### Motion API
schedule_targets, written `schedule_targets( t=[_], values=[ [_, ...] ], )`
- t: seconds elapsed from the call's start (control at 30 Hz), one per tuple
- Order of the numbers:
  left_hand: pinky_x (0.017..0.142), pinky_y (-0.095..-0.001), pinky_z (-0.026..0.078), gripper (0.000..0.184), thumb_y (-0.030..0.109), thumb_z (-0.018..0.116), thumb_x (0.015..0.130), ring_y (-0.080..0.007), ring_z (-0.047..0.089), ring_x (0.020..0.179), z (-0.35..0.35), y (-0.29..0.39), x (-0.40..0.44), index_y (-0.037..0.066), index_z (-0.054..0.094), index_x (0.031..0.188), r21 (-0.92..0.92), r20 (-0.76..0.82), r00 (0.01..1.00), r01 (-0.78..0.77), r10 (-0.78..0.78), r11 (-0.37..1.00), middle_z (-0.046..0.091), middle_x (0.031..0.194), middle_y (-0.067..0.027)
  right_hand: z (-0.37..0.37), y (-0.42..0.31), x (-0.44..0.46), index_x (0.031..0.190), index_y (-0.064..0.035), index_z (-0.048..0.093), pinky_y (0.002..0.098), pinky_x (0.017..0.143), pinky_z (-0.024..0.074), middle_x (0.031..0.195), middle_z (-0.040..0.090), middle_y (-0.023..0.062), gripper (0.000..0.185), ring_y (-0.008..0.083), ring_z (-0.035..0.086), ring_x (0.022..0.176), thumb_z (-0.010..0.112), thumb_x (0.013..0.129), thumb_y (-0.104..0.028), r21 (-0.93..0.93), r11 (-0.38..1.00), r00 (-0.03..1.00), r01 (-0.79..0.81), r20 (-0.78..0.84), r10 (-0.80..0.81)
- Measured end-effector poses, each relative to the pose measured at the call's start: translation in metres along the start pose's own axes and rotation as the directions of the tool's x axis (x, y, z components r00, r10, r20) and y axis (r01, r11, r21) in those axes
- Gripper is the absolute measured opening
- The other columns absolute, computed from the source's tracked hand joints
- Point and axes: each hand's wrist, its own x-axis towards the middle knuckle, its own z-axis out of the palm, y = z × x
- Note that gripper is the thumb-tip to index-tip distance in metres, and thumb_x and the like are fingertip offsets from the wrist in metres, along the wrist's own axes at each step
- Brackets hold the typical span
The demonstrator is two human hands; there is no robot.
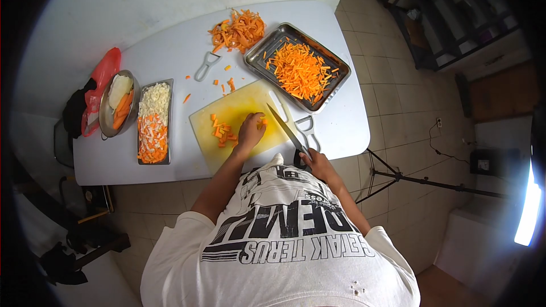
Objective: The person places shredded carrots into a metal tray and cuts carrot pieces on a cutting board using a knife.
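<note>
My left hand rests on the yellow cutting board, its fingers curled and closed at a small piece of carrot. To its left on the board lie several cut carrot pieces. In my right hand is the handle of a knife, whose blade points up and left over the board's right side. Right of the blade, a peeler lies on the table.
A metal tray holds carrot sticks. Orange peelings and another peeler lie at the back. Leftward stand a narrow tray of chopped vegetables, a metal bowl and a red bag. A tripod stands right.
</note>
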Motion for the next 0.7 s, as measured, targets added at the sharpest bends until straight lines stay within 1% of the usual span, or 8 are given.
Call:
schedule_targets(
  t=[0.1, 0.2, 0.3, 0.4, 0.53, 0.63, 0.7],
  values=[
    [0.077, -0.0398, 0.051, 0.018, 0.010, 0.067, 0.079, -0.0311, 0.062, 0.090, -0.002, -0.002, 0.004, 0.006, 0.064, 0.096, -0.009, 0.079, 0.993, -0.087, 0.087, 0.996, 0.063, 0.095, -0.0127, 0.000, -0.001, 0.002, 0.091, 0.0017, 0.057, 0.0488, 0.070, 0.0460, 0.078, 0.062, 0.0283, 0.046, 0.0463, 0.061, 0.080, 0.051, 0.095, -0.043, 0.006, 1.000, 1.000, -0.017, 0.004, 0.017],
    [0.078, -0.0403, 0.051, 0.015, 0.010, 0.067, 0.080, -0.0323, 0.062, 0.089, 0.000, -0.001, 0.012, 0.006, 0.065, 0.093, -0.046, 0.139, 0.990, -0.002, 0.009, 0.999, 0.062, 0.097, -0.0136, 0.000, -0.001, 0.002, 0.091, 0.0017, 0.057, 0.0488, 0.071, 0.0461, 0.079, 0.062, 0.0285, 0.046, 0.0468, 0.060, 0.081, 0.052, 0.095, -0.043, -0.005, 0.999, 0.999, -0.036, 0.005, 0.036],
    [0.078, -0.0404, 0.050, 0.015, 0.011, 0.068, 0.079, -0.0331, 0.061, 0.088, 0.001, 0.003, 0.011, 0.006, 0.065, 0.093, -0.107, 0.102, 0.994, 0.045, -0.034, 0.993, 0.062, 0.096, -0.0140, 0.000, -0.002, 0.002, 0.091, 0.0017, 0.057, 0.0489, 0.070, 0.0462, 0.079, 0.062, 0.0285, 0.046, 0.0469, 0.060, 0.081, 0.052, 0.094, -0.044, -0.015, 0.999, 0.999, -0.037, -0.005, 0.037],
    [0.077, -0.0405, 0.051, 0.015, 0.011, 0.069, 0.079, -0.0329, 0.061, 0.087, 0.000, 0.005, 0.003, 0.005, 0.065, 0.092, 0.052, -0.022, 0.999, -0.046, 0.047, 0.998, 0.062, 0.093, -0.0140, -0.001, -0.006, -0.001, 0.091, 0.0017, 0.057, 0.0494, 0.070, 0.0463, 0.078, 0.062, 0.0286, 0.046, 0.0469, 0.061, 0.081, 0.052, 0.094, -0.044, -0.024, 0.999, 0.999, -0.037, 0.004, 0.037],
    [0.075, -0.0397, 0.051, 0.017, 0.012, 0.072, 0.077, -0.0310, 0.062, 0.086, 0.006, -0.006, 0.001, 0.005, 0.066, 0.091, -0.047, -0.028, 1.000, 0.013, -0.014, 0.999, 0.062, 0.091, -0.0132, 0.003, -0.006, -0.003, 0.090, 0.0017, 0.056, 0.0503, 0.069, 0.0462, 0.077, 0.062, 0.0288, 0.044, 0.0471, 0.061, 0.080, 0.053, 0.095, -0.042, 0.014, 1.000, 1.000, -0.010, 0.015, 0.009],
    [0.075, -0.0386, 0.051, 0.017, 0.012, 0.074, 0.076, -0.0298, 0.062, 0.085, 0.008, -0.010, -0.001, 0.004, 0.066, 0.089, -0.089, -0.050, 0.998, 0.035, -0.039, 0.995, 0.063, 0.090, -0.0125, 0.004, -0.014, -0.006, 0.092, 0.0011, 0.055, 0.0512, 0.068, 0.0456, 0.077, 0.062, 0.0282, 0.041, 0.0475, 0.060, 0.079, 0.053, 0.095, -0.039, -0.063, 0.998, 1.000, 0.008, 0.009, -0.007],
    [0.074, -0.0380, 0.050, 0.018, 0.012, 0.074, 0.075, -0.0295, 0.062, 0.084, 0.008, -0.011, -0.003, 0.004, 0.067, 0.089, -0.110, -0.047, 0.997, 0.060, -0.066, 0.992, 0.063, 0.089, -0.0120, 0.003, -0.023, -0.009, 0.092, 0.0010, 0.054, 0.0517, 0.066, 0.0452, 0.077, 0.062, 0.0280, 0.039, 0.0476, 0.060, 0.078, 0.053, 0.096, -0.038, -0.073, 0.997, 1.000, 0.015, 0.000, -0.015]
  ],
)
